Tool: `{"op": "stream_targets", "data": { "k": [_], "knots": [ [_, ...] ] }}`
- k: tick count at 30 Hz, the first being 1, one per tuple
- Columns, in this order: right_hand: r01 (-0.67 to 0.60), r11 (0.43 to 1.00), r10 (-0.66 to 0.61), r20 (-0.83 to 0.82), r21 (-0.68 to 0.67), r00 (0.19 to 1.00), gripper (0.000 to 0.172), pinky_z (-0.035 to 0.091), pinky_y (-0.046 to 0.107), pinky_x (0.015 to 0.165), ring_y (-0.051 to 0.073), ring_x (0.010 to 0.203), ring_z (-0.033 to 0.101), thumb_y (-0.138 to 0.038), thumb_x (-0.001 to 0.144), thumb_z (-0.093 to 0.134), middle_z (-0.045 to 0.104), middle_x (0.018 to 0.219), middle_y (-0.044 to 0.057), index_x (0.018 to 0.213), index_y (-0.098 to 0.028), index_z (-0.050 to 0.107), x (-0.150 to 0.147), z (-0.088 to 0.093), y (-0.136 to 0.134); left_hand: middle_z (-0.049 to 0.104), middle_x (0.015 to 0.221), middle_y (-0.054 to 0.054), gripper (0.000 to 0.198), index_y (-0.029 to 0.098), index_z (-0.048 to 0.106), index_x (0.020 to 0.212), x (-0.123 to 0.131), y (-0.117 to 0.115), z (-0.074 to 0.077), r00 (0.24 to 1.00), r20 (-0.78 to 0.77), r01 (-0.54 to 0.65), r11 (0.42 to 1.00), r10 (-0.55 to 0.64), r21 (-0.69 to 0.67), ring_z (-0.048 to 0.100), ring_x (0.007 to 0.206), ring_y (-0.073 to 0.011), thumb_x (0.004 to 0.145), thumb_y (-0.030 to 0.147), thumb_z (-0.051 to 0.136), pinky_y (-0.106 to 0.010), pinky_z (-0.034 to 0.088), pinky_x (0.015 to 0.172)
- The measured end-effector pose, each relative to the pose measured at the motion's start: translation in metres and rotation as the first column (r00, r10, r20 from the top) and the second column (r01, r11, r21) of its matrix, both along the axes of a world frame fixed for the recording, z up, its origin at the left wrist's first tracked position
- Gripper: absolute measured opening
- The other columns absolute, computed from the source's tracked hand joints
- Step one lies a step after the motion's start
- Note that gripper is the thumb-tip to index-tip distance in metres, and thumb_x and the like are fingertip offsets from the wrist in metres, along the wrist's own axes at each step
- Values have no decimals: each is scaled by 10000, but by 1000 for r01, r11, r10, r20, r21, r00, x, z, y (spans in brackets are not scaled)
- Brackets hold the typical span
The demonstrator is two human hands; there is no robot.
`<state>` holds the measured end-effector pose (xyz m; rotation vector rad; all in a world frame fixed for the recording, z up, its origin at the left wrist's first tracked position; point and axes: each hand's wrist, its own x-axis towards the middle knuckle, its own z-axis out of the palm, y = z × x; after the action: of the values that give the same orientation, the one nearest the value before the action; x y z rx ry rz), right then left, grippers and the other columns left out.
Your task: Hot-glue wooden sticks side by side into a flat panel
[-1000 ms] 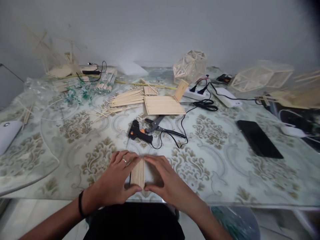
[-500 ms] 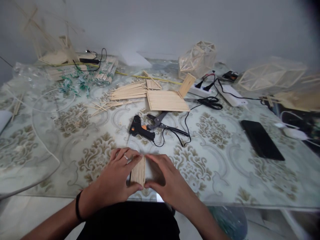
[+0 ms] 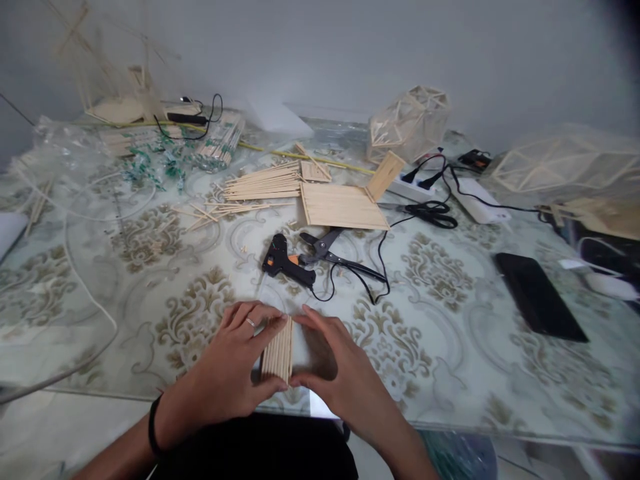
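Observation:
A small panel of wooden sticks (image 3: 278,353), laid side by side, is at the table's near edge between my hands. My left hand (image 3: 237,363), with a ring and a dark wristband, grips its top and bottom ends between fingers and thumb. From the other side, my right hand (image 3: 340,360) curves in, its index finger and thumb tips at the panel's right corners. Beyond my hands lie a black glue gun (image 3: 287,261) and dark cutting pliers (image 3: 340,257), close together.
A larger wooden panel piece (image 3: 345,205) with an upright strip lies beside loose sticks (image 3: 265,181). Scissors (image 3: 430,213), a power strip (image 3: 410,189) and a black phone (image 3: 540,295) are to the right. Stick frames in plastic (image 3: 410,123) and packaged sticks (image 3: 220,141) stand behind.
My hands keep hold of the stick panel, with hardly any shift. The view has moved slightly, so the far items appear a little further right.

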<state>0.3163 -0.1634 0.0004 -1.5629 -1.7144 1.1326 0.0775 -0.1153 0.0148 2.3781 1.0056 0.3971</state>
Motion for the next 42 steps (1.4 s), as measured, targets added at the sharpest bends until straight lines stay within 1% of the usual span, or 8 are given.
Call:
{"op": "stream_targets", "data": {
  "k": [6,8,15,23,26,33,39,42],
  "knots": [
    [-12,1000,12,0,22,1000,960,470,664,1251,363,1444,608,-141,826,926,675,1511,82,1626,-419,474,4,-3,-4,614,1551,-158,856,248,522,1567,-3,0,-5,1000,4,-3,999,3,43,559,1432,-421,810,306,917,-663,473,1195],
    [-20,1000,20,2,23,1000,942,480,667,1244,371,1452,601,-155,828,932,661,1517,95,1618,-413,488,5,-4,-4,623,1539,-161,844,239,526,1569,-4,0,-6,1000,16,-1,998,0,57,561,1425,-422,818,318,904,-664,474,1191],
    [-70,997,69,23,37,997,983,488,637,1248,357,1443,591,-160,812,965,636,1515,116,1639,-373,478,6,-2,-1,662,1489,-145,824,236,516,1563,-3,2,-6,999,35,12,997,-14,78,585,1382,-405,839,321,900,-632,481,1166],
    [-78,995,76,31,70,997,965,516,622,1224,348,1413,612,-154,809,965,666,1483,98,1622,-384,498,7,0,0,656,1498,-141,830,236,507,1548,-2,3,-4,999,15,31,997,-32,69,561,1388,-401,839,333,928,-617,459,1162],
    [-85,992,81,42,91,996,983,520,624,1217,344,1398,622,-158,801,978,677,1484,92,1621,-390,488,8,-2,-1,657,1492,-145,824,210,518,1534,-2,3,-3,999,17,36,996,-37,78,553,1388,-395,833,321,938,-600,459,1163],
    [-96,988,89,69,118,994,959,531,603,1216,338,1403,621,-173,830,954,685,1501,75,1632,-399,478,11,-1,-1,649,1480,-156,873,160,510,1536,-2,5,-2,998,15,59,994,-61,97,535,1374,-381,823,370,968,-583,459,1165],
    [-96,983,87,63,154,994,998,558,563,1198,324,1398,626,-160,820,962,696,1504,51,1643,-429,464,9,0,-1,641,1478,-148,838,180,538,1507,-4,4,-4,998,32,58,995,-60,85,517,1387,-380,821,376,978,-576,440,1163],
    [-96,983,86,70,155,994,998,559,560,1199,324,1419,613,-161,822,961,691,1520,51,1646,-430,465,9,0,-1,635,1485,-153,858,186,521,1523,-5,5,-5,997,42,58,994,-62,88,528,1377,-373,828,402,975,-569,436,1163]
  ]
}}
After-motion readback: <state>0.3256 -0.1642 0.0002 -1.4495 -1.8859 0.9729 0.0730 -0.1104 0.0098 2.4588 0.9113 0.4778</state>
